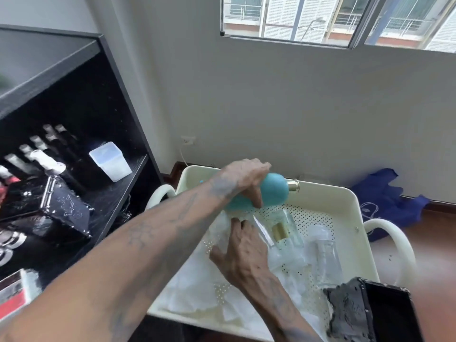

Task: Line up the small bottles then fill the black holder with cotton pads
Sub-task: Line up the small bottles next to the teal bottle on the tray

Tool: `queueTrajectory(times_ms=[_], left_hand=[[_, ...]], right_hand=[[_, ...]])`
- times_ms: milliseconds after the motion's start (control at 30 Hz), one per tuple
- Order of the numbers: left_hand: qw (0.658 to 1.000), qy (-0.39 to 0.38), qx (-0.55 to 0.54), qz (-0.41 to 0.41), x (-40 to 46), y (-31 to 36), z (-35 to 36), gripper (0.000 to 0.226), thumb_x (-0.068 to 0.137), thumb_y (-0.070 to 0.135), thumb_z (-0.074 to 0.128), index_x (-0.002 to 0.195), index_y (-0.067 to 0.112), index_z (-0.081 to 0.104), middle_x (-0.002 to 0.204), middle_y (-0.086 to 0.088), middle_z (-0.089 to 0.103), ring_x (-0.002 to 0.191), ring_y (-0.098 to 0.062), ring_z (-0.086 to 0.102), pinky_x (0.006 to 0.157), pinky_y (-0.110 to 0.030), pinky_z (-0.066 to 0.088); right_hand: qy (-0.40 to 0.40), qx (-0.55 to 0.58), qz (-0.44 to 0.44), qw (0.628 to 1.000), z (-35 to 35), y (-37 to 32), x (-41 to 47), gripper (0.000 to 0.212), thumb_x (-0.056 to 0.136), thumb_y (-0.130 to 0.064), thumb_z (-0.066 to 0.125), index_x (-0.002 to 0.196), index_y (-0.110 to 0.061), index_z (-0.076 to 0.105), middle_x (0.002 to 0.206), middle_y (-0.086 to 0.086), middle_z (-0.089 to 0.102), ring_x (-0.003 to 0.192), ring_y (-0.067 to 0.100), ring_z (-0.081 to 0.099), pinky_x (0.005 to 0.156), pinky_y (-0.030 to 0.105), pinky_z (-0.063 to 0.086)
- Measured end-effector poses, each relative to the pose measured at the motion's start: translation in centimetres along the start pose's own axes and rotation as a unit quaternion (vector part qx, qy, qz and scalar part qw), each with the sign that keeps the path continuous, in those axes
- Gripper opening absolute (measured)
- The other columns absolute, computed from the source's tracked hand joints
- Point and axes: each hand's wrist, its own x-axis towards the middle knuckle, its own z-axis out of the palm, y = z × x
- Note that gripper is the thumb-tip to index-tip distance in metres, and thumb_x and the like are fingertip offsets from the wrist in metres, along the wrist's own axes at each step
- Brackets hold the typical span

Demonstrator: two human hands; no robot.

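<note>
My left hand (243,178) grips a round teal bottle (272,190) with a gold neck, tilted on its side above the far part of the cream perforated tray (328,193). My right hand (243,248) lies below it, its fingers straight and thumb spread, resting on crinkled white packaging (204,290) in the tray. A clear glass bottle with a gold cap (281,232) lies just right of my right hand. A black holder (392,314) with a glittery grey side stands at the tray's near right corner. Several small dark bottles (37,149) stand in rows on the black shelf (116,193).
On the shelf are a clear plastic tub (111,161), a black glittery box (51,206) and a red-and-white box (12,294). A clear glass (325,260) lies in the tray. A blue bag (387,203) lies on the wooden floor by the wall.
</note>
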Motion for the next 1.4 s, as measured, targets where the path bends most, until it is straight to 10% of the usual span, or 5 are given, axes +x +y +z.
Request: queueTrajectory(times_ms=[433, 967, 1167, 1267, 1400], left_hand=[[0.903, 0.225, -0.344, -0.129, -10.2, -9.2, 0.4, 0.075, 0.057, 0.037, 0.09, 0.111, 0.026, 0.04, 0.104, 0.007, 0.061, 0.089, -0.005, 0.061, 0.063, -0.019, 0.05], [0.88, 0.269, -0.356, -0.161, -11.5, -10.2, 3.0, 0.089, 0.057, 0.051, 0.087, 0.129, 0.031, 0.039, 0.117, 0.004, 0.061, 0.106, -0.016, 0.063, 0.091, -0.041, 0.055], [0.771, 0.609, -0.18, -0.047, -15.3, -4.5, 4.4, 0.023, 0.08, 0.016, 0.068, 0.101, 0.007, 0.068, 0.104, -0.011, 0.061, 0.098, -0.025, 0.057, 0.09, -0.038, 0.048], [0.865, 0.484, -0.092, 0.1, -13.3, 0.3, 6.2, 0.02, 0.078, 0.005, 0.068, 0.096, 0.011, 0.071, 0.103, -0.01, 0.065, 0.099, -0.027, 0.059, 0.086, -0.041, 0.052], [0.967, 0.142, 0.084, 0.193, -8.8, 4.4, 9.2, 0.065, 0.07, 0.008, 0.069, 0.131, 0.022, 0.053, 0.139, -0.014, 0.047, 0.128, -0.031, 0.042, 0.104, -0.047, 0.04]], right_hand=[[0.115, 0.272, 0.013, 0.955, -6.7, 1.6, 3.8, 0.055, 0.076, -0.031, 0.079, 0.125, -0.018, 0.056, 0.107, 0.003, 0.061, 0.096, 0.021, 0.061, 0.082, 0.036, 0.055], [-0.037, 0.177, -0.018, 0.983, -3.1, 1.8, 9.1, 0.085, 0.08, -0.026, 0.076, 0.15, -0.022, 0.028, 0.14, 0.006, 0.047, 0.127, 0.024, 0.045, 0.111, 0.047, 0.038], [0.021, 0.026, -0.008, 0.999, -12.6, 5.7, 8.5, 0.021, 0.084, -0.014, 0.062, 0.104, -0.014, 0.069, 0.103, 0.006, 0.069, 0.093, 0.022, 0.066, 0.083, 0.033, 0.055], [-0.115, -0.181, 0.095, 0.972, -15.3, 8.0, 7.9, 0.018, 0.084, -0.02, 0.059, 0.089, -0.011, 0.074, 0.085, 0.006, 0.075, 0.077, 0.022, 0.072, 0.066, 0.027, 0.058], [-0.268, -0.184, 0.188, 0.927, -13.5, 10.0, 6.1, 0.036, 0.084, -0.038, 0.073, 0.094, -0.004, 0.068, 0.063, 0.003, 0.068, 0.048, 0.008, 0.066, 0.049, 0.019, 0.054]])
